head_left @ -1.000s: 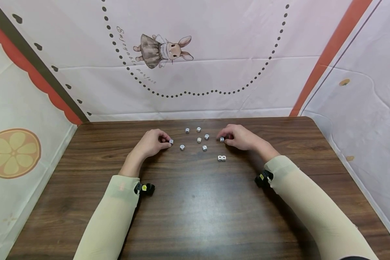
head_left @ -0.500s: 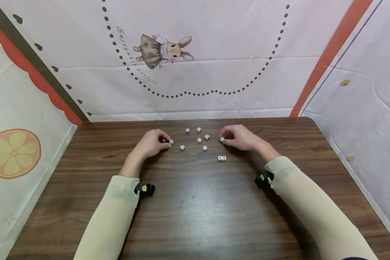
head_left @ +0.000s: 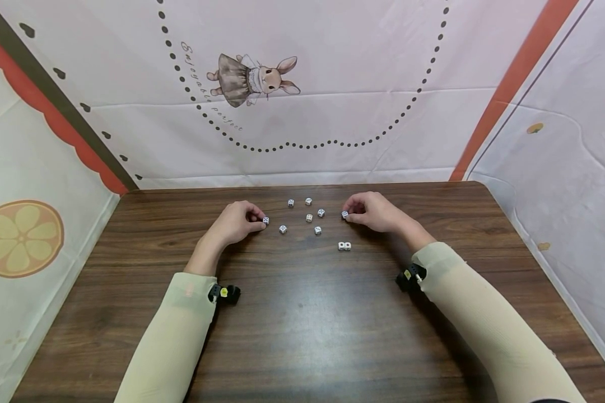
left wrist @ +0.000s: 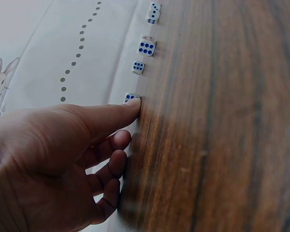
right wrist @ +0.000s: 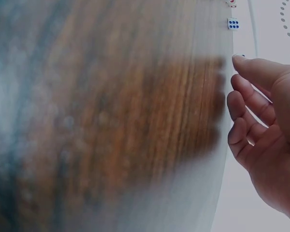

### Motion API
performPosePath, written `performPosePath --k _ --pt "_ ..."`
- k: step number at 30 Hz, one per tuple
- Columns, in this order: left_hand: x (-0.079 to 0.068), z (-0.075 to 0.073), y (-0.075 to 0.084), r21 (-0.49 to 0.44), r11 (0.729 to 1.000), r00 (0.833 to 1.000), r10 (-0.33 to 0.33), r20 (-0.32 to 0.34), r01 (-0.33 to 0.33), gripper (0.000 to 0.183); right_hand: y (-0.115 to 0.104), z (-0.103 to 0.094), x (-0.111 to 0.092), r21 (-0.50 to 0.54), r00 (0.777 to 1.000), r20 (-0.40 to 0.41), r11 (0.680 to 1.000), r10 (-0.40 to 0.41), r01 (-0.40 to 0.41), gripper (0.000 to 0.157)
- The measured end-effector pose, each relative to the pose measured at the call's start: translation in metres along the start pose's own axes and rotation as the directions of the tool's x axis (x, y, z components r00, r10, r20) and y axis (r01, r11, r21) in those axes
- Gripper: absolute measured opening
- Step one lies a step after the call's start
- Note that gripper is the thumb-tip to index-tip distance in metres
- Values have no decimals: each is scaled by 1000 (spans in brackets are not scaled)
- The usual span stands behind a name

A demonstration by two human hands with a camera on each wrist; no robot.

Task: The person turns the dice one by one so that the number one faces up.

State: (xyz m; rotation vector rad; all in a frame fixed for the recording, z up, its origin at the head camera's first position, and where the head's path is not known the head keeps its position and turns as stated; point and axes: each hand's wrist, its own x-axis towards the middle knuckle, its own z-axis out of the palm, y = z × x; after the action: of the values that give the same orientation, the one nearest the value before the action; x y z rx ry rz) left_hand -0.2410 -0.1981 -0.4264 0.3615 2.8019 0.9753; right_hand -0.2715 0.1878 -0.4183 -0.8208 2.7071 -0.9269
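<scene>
At the left of a loose group of white dice, my left hand (head_left: 236, 222) pinches one die (head_left: 265, 220) between thumb and fingers. In the left wrist view the thumb tip covers part of that die (left wrist: 130, 97), and the other fingers curl loosely below. My right hand (head_left: 375, 212) pinches another die (head_left: 345, 215) at the group's right side. From the right wrist that die is almost wholly hidden behind the thumb. Between the hands lie several more dice, among them one near the left hand (head_left: 283, 229) and one in the middle (head_left: 309, 218).
Two dice (head_left: 344, 246) sit side by side, nearer to me than the right hand. The brown wooden table (head_left: 282, 324) ends at the back against a white printed cloth (head_left: 363, 112). Both wrists carry small black cameras.
The right thumb and fingers have closed in on their die, which tilted half a second ago and now sits level with another face showing. The left hand has stayed in place.
</scene>
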Motion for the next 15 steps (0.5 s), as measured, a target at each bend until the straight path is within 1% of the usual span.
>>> performPosePath --k 11,15 --pt "-1 0 2 1 1000 1000 -1 2 1 13 1 -1 -1 -22 1000 9 999 25 -24 7" --pt "-1 0 2 1 1000 1000 -3 2 3 13 2 -1 -2 -29 1000 13 999 19 -19 11"
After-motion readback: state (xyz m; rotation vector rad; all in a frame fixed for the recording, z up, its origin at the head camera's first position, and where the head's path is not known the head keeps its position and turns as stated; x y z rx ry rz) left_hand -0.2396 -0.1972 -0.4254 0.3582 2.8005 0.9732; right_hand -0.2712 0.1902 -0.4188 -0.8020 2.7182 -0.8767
